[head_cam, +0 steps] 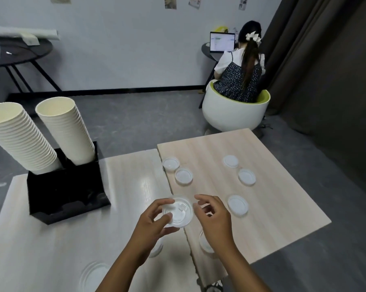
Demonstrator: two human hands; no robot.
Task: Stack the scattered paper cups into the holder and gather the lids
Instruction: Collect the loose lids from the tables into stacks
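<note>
- Gripping a small stack of clear plastic lids (179,212) above the seam between the two tables, the left hand (154,223) curls thumb and fingers around its near-left edge.
- The right hand (212,216) hangs just right of that stack, fingers bent and spread, holding nothing; whether a fingertip touches the rim is unclear.
- Five loose lids lie on the right table (283,211): two close together near its left edge (171,163) (184,176), two farther right (230,161) (247,176), and one (238,205) just beside the right hand.
- More lids sit partly hidden under the forearms, and a blurred one (93,277) lies on the left table (51,249).
- The black holder (66,192) stands on the left table's far left corner with two tall, tilted stacks of paper cups (22,140) (67,131) in it.
</note>
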